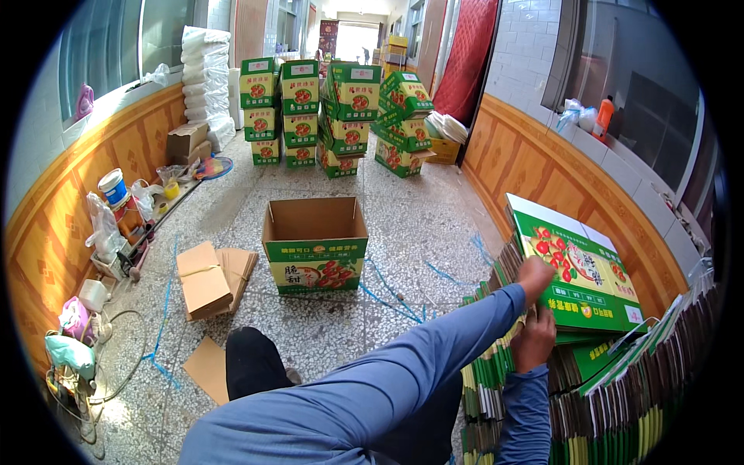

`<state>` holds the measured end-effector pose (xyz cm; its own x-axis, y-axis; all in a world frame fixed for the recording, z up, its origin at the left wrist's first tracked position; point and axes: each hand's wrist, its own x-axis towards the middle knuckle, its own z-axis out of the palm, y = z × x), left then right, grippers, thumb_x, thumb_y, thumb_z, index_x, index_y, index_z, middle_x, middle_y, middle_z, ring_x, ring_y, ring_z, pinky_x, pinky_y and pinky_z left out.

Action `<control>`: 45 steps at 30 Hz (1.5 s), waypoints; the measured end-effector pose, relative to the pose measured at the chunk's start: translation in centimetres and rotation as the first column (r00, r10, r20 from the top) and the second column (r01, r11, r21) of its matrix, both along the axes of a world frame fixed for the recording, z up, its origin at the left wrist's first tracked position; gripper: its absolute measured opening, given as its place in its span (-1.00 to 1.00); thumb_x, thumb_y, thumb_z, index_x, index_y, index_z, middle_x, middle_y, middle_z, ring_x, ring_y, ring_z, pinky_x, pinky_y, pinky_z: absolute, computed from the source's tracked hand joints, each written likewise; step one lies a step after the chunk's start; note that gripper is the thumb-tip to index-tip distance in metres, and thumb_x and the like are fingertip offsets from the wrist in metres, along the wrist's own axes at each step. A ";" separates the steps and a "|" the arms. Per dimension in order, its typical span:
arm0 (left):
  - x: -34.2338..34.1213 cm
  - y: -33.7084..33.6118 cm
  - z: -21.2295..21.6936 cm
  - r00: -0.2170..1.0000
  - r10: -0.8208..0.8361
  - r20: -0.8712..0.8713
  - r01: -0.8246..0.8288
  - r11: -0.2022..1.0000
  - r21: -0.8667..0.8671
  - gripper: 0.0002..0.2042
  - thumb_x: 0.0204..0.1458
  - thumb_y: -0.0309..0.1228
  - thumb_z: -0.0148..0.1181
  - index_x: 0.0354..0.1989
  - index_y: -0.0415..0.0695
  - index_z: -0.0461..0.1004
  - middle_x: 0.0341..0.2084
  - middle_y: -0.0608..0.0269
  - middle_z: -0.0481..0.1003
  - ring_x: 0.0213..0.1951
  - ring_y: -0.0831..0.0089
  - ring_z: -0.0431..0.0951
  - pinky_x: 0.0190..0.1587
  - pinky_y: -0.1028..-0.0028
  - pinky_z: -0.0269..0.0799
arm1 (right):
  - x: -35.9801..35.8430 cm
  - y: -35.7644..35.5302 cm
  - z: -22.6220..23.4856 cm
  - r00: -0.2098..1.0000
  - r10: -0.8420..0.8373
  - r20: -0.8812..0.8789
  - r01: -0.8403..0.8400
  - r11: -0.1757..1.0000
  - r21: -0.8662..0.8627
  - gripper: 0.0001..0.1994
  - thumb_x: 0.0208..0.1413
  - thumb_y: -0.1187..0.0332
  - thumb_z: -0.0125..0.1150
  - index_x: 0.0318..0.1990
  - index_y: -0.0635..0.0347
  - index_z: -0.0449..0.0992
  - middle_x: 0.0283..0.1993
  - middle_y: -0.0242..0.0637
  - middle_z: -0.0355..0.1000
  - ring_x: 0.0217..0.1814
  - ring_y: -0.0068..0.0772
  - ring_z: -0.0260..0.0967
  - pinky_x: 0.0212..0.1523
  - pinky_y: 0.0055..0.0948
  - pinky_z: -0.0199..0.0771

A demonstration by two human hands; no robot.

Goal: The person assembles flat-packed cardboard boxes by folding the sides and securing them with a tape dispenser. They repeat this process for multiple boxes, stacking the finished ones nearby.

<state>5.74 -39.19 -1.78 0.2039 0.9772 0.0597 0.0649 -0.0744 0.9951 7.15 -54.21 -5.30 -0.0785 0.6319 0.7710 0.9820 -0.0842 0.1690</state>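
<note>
To my right, a flattened carton (581,267), green and cream with red fruit printed on it, leans over a stack of folded cartons. My left hand (535,280) reaches across my body, its fingers closed on the carton's left edge. Just below, my right hand (535,339) is closed at the same carton's lower left corner; its fingertips are partly hidden. An opened carton (316,265) of the same print stands upright on the floor in front of me, its top open. Left of it lie two bundles of brown cardboard pieces (205,279).
Folded cartons (620,415) are packed in rows at my right. Stacks of formed cartons (301,101) stand farther down the corridor. Blue strapping (391,302) lies loose on the speckled floor. A bucket (113,186), bags and a hose (143,341) line the left wall.
</note>
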 end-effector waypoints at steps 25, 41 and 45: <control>-31.2 -9.1 -10.1 0.627 -0.213 0.749 0.479 0.864 -0.156 -0.45 0.01 -0.28 0.20 0.14 -0.33 0.27 0.03 -0.02 0.43 0.00 0.20 0.50 0.13 0.21 0.38 | 2.1 -14.5 -3.5 -0.757 0.213 -0.618 -0.117 0.886 0.449 -0.47 0.24 0.09 -0.06 0.22 0.31 0.25 0.21 -0.05 0.28 0.18 0.00 0.26 0.23 -0.04 0.24; -55.4 -10.1 -1.3 0.617 0.151 0.772 -0.425 0.890 0.166 -0.56 -0.07 -0.44 0.10 0.01 -0.40 0.33 -0.20 -0.01 0.52 -0.19 0.24 0.58 -0.08 0.35 0.52 | -7.3 -0.3 -8.1 -0.760 0.197 -0.619 -0.305 0.732 0.609 -0.61 0.05 0.56 0.16 0.07 0.31 0.33 -0.08 -0.20 0.46 -0.13 -0.32 0.47 -0.12 -0.34 0.53; -55.5 -17.1 1.4 0.611 0.207 0.764 -0.531 0.823 0.201 -0.50 -0.12 -0.48 0.11 0.07 -0.39 0.29 -0.14 0.00 0.49 -0.13 0.23 0.56 -0.05 0.32 0.51 | -13.1 2.8 -8.7 -0.732 0.138 -0.667 -0.348 0.766 0.540 -0.75 0.18 0.42 0.15 -0.01 0.25 0.39 -0.11 -0.26 0.48 -0.17 -0.38 0.48 -0.16 -0.39 0.55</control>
